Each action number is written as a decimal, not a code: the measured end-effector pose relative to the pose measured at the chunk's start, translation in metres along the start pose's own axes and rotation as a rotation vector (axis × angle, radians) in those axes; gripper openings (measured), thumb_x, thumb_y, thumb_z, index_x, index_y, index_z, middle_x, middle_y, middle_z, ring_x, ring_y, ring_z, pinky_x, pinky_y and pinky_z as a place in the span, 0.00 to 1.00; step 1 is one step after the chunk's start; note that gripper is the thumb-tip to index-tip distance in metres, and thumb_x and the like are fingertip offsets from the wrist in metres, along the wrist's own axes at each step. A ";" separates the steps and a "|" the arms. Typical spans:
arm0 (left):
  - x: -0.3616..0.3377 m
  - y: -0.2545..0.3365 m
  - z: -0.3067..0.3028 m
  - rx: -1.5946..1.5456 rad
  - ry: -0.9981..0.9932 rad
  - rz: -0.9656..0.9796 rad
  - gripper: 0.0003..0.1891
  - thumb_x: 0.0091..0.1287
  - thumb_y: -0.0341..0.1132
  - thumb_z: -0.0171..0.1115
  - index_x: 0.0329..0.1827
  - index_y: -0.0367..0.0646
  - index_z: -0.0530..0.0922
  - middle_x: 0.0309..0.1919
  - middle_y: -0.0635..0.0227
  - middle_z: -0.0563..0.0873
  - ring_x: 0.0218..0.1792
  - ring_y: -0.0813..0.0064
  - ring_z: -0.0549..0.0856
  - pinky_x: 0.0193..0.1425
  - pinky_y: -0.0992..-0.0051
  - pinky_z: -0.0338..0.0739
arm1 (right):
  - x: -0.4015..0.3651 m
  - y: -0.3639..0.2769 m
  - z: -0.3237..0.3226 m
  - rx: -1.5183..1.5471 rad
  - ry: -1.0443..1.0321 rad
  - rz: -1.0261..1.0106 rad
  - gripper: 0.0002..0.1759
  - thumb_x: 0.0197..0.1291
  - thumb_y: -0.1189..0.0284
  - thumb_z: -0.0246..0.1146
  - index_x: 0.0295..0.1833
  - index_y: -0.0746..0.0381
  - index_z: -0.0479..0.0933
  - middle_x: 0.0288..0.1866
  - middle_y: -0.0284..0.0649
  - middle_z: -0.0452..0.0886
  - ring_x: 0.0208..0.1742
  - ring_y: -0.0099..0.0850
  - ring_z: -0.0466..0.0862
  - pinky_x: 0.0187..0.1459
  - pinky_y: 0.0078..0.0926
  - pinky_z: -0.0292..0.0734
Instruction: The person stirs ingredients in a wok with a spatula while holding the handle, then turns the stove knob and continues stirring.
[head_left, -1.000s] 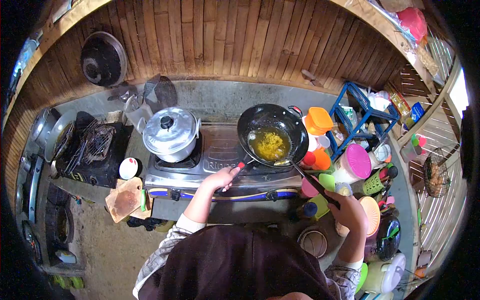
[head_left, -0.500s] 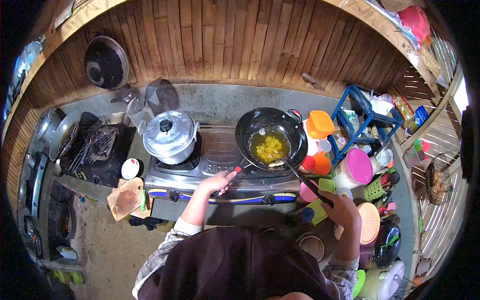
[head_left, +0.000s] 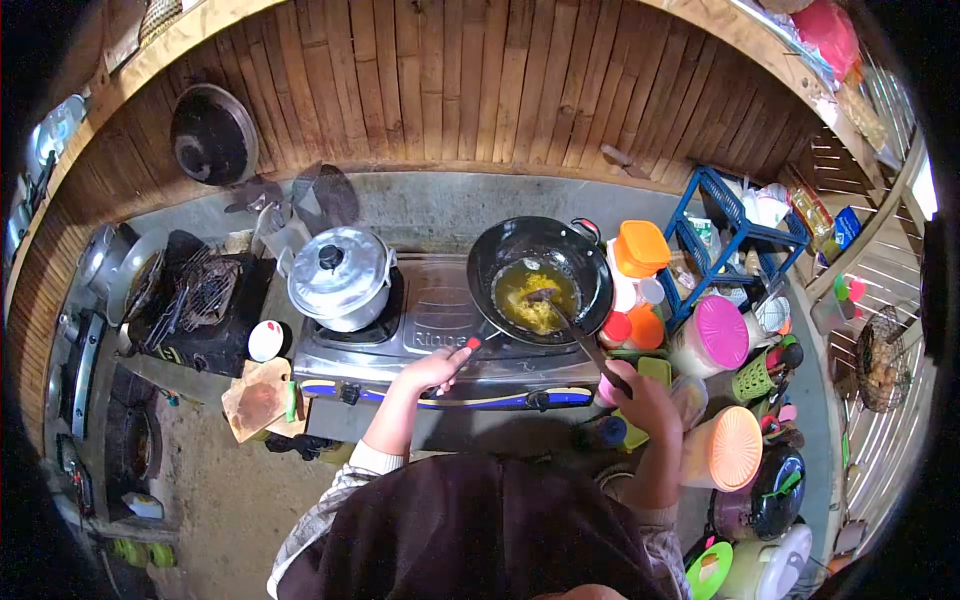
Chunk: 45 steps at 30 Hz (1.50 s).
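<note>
On the right side of the stove sits a black wok (head_left: 483, 262) with yellow food (head_left: 530, 316) in bubbling oil. My left hand (head_left: 432, 374) is closed around the wok's handle (head_left: 484, 342), which has a red part by my thumb. In my right hand (head_left: 645, 408) is the dark handle of a spatula (head_left: 585, 340). The spatula's head dips into the wok and touches the yellow food. Part of that head is hidden by food and oil.
A lidded aluminium pot (head_left: 340, 275) stands on the left burner of the stove (head_left: 440, 285). A cutting board (head_left: 258, 400) lies at the left. Plastic containers, a pink-lidded tub (head_left: 719, 333) and a blue rack (head_left: 745, 235) crowd the right side.
My right hand has moved left and slightly up the view, carrying the spatula's head from the wok's near edge into the middle of the food. My left hand stays on the handle.
</note>
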<state>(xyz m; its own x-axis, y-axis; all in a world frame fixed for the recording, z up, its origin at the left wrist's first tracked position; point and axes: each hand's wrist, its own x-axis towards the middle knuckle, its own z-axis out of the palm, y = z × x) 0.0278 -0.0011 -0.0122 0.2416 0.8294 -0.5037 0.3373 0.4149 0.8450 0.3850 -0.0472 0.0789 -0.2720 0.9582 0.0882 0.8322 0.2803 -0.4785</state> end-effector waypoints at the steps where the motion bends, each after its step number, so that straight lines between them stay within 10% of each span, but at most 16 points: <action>1: 0.000 0.000 0.000 0.002 -0.009 -0.020 0.25 0.70 0.54 0.46 0.46 0.35 0.68 0.16 0.72 0.71 0.13 0.82 0.70 0.16 0.79 0.66 | 0.006 0.004 0.009 0.064 -0.021 0.000 0.22 0.54 0.70 0.62 0.57 0.57 0.72 0.45 0.55 0.78 0.45 0.48 0.80 0.44 0.37 0.75; 15: -0.004 0.004 0.003 0.047 0.018 -0.039 0.30 0.69 0.54 0.46 0.61 0.33 0.62 0.18 0.70 0.73 0.13 0.82 0.70 0.16 0.79 0.66 | 0.034 -0.004 0.048 0.214 0.203 0.171 0.23 0.58 0.68 0.59 0.60 0.57 0.71 0.50 0.53 0.77 0.53 0.48 0.76 0.54 0.35 0.71; 19: -0.003 0.001 0.005 0.018 0.041 -0.028 0.24 0.70 0.54 0.46 0.48 0.36 0.67 0.16 0.72 0.71 0.12 0.82 0.69 0.15 0.80 0.65 | 0.029 0.019 0.064 0.212 0.351 0.004 0.22 0.57 0.68 0.59 0.59 0.60 0.71 0.41 0.59 0.78 0.46 0.53 0.78 0.48 0.40 0.72; 23: 0.004 -0.004 0.006 0.068 0.042 -0.022 0.25 0.70 0.54 0.46 0.49 0.36 0.67 0.16 0.71 0.71 0.12 0.82 0.69 0.15 0.80 0.65 | 0.018 0.020 0.054 0.244 0.184 0.220 0.21 0.55 0.70 0.60 0.56 0.61 0.74 0.38 0.57 0.79 0.43 0.52 0.79 0.49 0.39 0.73; 29: 0.000 0.002 0.006 0.020 0.021 -0.033 0.26 0.70 0.53 0.46 0.53 0.36 0.65 0.16 0.71 0.71 0.11 0.82 0.69 0.14 0.80 0.64 | -0.009 0.038 0.042 0.137 0.337 -0.108 0.23 0.56 0.73 0.58 0.59 0.61 0.71 0.43 0.53 0.80 0.41 0.38 0.82 0.46 0.29 0.73; 37: 0.000 0.002 0.007 -0.007 0.016 -0.011 0.27 0.70 0.53 0.46 0.55 0.34 0.64 0.15 0.71 0.71 0.10 0.82 0.68 0.14 0.79 0.64 | -0.047 -0.002 -0.025 0.137 0.065 0.255 0.20 0.55 0.71 0.62 0.55 0.59 0.76 0.42 0.51 0.82 0.43 0.32 0.83 0.46 0.28 0.74; 45: 0.000 0.002 0.005 0.008 0.003 -0.025 0.28 0.70 0.53 0.46 0.56 0.33 0.64 0.15 0.70 0.71 0.11 0.81 0.68 0.15 0.79 0.65 | -0.068 -0.021 -0.054 0.096 0.061 0.203 0.18 0.56 0.70 0.61 0.53 0.60 0.76 0.38 0.52 0.82 0.39 0.46 0.83 0.41 0.37 0.75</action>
<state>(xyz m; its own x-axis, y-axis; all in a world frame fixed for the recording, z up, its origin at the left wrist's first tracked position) 0.0329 -0.0021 -0.0118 0.2303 0.8202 -0.5237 0.3501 0.4323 0.8310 0.4123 -0.1156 0.1301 -0.0717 0.9969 0.0327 0.8162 0.0775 -0.5726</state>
